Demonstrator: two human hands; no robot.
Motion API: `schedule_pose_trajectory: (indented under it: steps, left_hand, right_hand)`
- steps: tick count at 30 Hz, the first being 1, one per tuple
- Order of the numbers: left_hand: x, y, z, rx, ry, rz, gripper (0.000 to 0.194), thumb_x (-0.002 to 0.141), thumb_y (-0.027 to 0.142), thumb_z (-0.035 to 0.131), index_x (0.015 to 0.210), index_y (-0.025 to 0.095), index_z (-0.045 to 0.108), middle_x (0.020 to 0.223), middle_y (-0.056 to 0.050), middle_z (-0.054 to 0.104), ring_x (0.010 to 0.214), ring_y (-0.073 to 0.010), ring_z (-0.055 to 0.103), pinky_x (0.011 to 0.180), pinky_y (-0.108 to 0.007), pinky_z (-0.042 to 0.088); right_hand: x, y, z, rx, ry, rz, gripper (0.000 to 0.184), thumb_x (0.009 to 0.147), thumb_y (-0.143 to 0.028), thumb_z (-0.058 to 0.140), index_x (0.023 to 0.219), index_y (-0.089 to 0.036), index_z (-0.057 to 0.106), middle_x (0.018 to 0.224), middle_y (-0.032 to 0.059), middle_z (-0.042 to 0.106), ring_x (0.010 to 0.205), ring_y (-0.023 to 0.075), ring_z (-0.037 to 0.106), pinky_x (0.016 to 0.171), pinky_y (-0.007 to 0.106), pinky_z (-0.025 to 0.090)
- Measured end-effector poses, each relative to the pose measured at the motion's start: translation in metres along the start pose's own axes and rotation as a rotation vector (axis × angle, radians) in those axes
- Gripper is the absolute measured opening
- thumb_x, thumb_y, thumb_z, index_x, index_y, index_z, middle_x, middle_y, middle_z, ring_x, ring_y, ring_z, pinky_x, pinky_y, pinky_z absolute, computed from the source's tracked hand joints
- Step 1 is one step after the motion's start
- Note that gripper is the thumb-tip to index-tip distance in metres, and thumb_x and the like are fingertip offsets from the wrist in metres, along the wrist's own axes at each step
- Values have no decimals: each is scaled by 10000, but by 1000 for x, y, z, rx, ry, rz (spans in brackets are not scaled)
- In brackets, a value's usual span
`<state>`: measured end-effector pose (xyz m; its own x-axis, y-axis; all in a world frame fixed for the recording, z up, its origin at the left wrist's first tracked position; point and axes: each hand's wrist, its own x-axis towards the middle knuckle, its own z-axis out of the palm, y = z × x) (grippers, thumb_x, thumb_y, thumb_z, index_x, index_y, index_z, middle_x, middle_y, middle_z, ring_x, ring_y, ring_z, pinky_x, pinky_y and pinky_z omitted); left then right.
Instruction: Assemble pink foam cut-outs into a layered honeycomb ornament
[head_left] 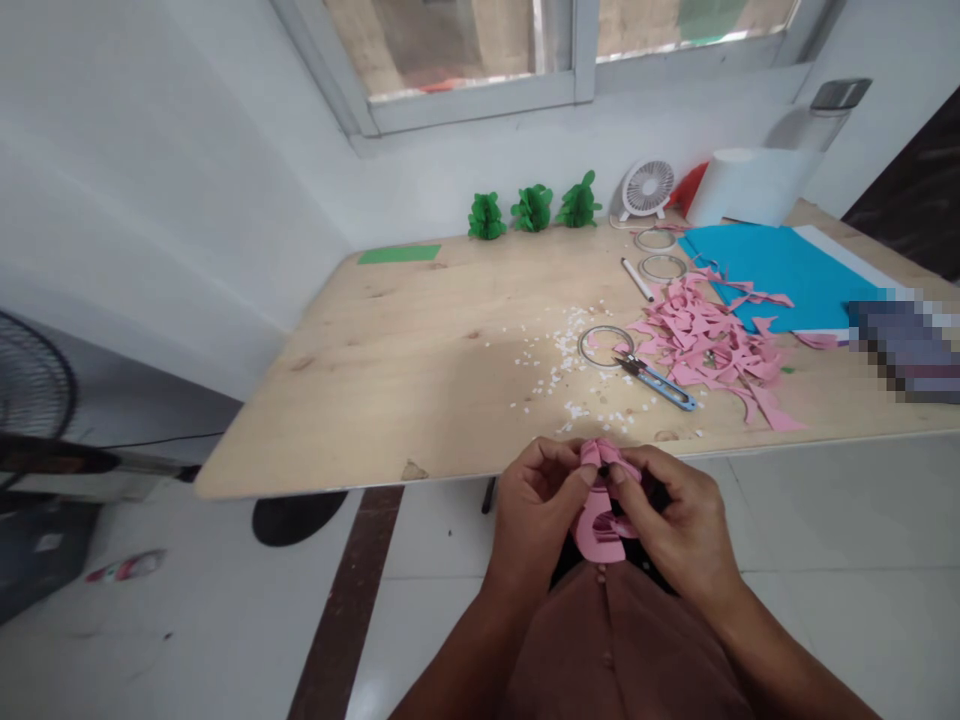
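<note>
Between my hands, just off the table's front edge, is a folded pink paper cutout (pixel 598 540) with curved, layered parts. My left hand (pixel 541 500) pinches its upper left side between thumb and fingers. On the other side my right hand (pixel 675 515) grips the upper right part, thumb in front. Both thumbs come close together near a small dark spot on the paper. Beyond the hands lie blue-handled thread snips (pixel 660 384), their tips touching a thin tape ring (pixel 606 346). Tiny white paper bits (pixel 574 411) are scattered around them.
A heap of pink paper scraps (pixel 712 335) covers the table's right side, near blue sheets (pixel 780 270) and a marker (pixel 637 279). Green paper shapes (pixel 533 209) and a small white fan (pixel 648 188) stand along the wall. A green strip (pixel 400 254) lies far left.
</note>
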<state>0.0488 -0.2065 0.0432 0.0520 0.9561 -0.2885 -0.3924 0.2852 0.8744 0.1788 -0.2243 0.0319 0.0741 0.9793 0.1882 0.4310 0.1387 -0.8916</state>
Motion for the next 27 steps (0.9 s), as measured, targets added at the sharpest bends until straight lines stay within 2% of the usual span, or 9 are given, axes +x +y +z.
schedule_pose_trajectory:
  steps: [4,11,17,27]
  left_hand:
    - [0,-1,1,-10,13,20,181,638,168,731,631,167,550,871,-38,724,836,-168,660,770,-270,490]
    - [-1,-5,1,-11,37,52,170,668,156,709,647,168,541,862,-29,713,816,-151,648,758,-253,482]
    - [2,-8,4,83,86,98,170,675,170,695,637,174,530,745,-6,673,728,-142,624,693,-247,481]
    - [1,-14,6,184,130,215,160,711,142,639,650,177,495,754,-17,654,750,-144,630,694,-240,486]
  right_hand:
    - [0,1,1,-42,13,-20,145,852,-245,556,846,-199,693,766,35,706,677,184,636,626,278,478]
    - [1,-1,3,-83,19,-27,159,857,-245,535,814,-188,677,683,17,670,594,154,591,568,261,449]
    - [0,-3,3,-138,44,-65,151,866,-245,526,800,-191,651,672,20,656,582,154,591,566,264,439]
    - [0,-3,5,-206,123,-174,152,857,-219,533,753,-178,635,609,-4,621,518,121,547,519,239,411]
